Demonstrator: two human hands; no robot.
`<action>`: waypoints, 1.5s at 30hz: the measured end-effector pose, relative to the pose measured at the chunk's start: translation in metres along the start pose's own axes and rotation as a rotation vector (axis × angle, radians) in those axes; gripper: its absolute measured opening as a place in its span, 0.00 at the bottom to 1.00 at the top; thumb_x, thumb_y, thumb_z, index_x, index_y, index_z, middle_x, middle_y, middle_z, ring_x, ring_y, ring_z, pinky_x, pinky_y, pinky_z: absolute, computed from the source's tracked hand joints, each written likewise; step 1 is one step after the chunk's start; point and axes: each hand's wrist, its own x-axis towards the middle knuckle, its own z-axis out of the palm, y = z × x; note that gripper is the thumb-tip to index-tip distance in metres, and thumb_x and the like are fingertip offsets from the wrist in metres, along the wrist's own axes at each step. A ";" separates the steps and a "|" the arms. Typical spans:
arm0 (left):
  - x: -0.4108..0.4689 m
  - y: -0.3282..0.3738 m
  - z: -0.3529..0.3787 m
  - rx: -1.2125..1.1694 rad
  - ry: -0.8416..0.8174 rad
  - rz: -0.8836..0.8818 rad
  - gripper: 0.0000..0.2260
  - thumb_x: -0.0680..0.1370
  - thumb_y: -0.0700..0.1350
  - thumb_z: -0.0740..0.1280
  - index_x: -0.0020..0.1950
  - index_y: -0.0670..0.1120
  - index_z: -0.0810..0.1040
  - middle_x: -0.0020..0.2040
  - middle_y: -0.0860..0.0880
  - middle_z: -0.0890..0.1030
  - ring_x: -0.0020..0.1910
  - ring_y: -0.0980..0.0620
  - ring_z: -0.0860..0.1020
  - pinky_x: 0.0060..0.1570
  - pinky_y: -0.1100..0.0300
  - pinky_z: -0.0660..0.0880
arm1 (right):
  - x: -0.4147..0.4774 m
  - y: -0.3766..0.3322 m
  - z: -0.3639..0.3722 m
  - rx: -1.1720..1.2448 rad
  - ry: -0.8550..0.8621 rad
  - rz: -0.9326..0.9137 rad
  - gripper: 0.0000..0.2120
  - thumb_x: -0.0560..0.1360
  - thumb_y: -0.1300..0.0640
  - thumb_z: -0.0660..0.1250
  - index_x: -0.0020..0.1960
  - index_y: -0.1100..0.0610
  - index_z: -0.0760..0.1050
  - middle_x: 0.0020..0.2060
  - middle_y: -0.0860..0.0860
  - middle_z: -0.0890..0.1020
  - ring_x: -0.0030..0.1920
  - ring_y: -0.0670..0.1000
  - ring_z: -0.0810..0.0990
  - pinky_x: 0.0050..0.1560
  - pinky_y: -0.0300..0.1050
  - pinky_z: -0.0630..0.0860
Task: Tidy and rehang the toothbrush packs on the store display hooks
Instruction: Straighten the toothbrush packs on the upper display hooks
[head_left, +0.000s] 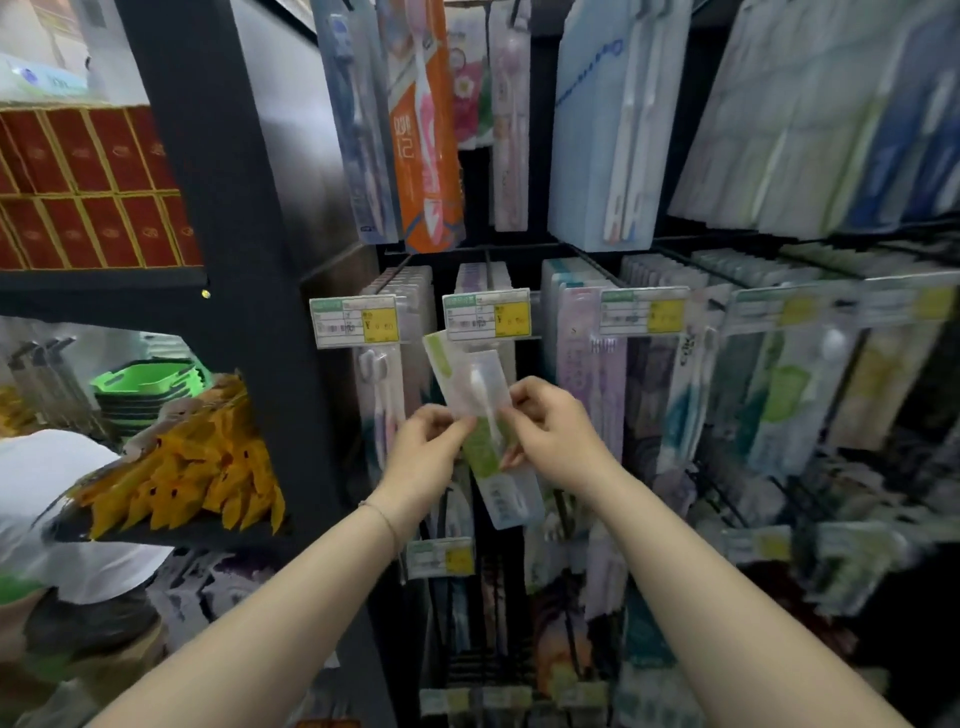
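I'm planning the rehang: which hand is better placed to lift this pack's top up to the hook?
Probably the right hand: it pinches the green toothbrush pack higher up than the left hand, closer beneath the price tag.

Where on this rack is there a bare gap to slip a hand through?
One dark strip, between the second price tag and the lavender packs; another above, between the pink pack and the pale blue pack. The right-hand packs overlap tightly.

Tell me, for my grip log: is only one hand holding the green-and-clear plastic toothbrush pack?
No, the left hand and right hand both pinch the green-and-clear plastic toothbrush pack.
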 end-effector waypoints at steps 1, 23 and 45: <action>-0.003 0.002 0.004 -0.008 -0.030 0.049 0.07 0.78 0.42 0.67 0.51 0.38 0.78 0.48 0.41 0.82 0.47 0.49 0.81 0.49 0.58 0.78 | -0.003 0.003 -0.005 0.040 0.014 -0.001 0.04 0.79 0.61 0.62 0.46 0.59 0.72 0.30 0.50 0.80 0.29 0.57 0.82 0.30 0.47 0.80; -0.029 0.025 0.257 -0.031 -0.337 0.194 0.03 0.74 0.38 0.72 0.46 0.43 0.82 0.43 0.46 0.86 0.45 0.49 0.84 0.48 0.55 0.81 | -0.076 0.089 -0.257 -0.074 0.175 0.133 0.08 0.78 0.60 0.64 0.41 0.58 0.72 0.28 0.54 0.76 0.24 0.52 0.78 0.25 0.40 0.72; 0.014 0.070 0.453 0.110 -0.285 0.161 0.03 0.76 0.43 0.69 0.44 0.50 0.79 0.43 0.48 0.84 0.44 0.48 0.83 0.45 0.52 0.80 | -0.056 0.133 -0.424 -0.115 0.402 0.127 0.04 0.78 0.58 0.65 0.47 0.57 0.76 0.29 0.47 0.76 0.22 0.40 0.71 0.26 0.34 0.71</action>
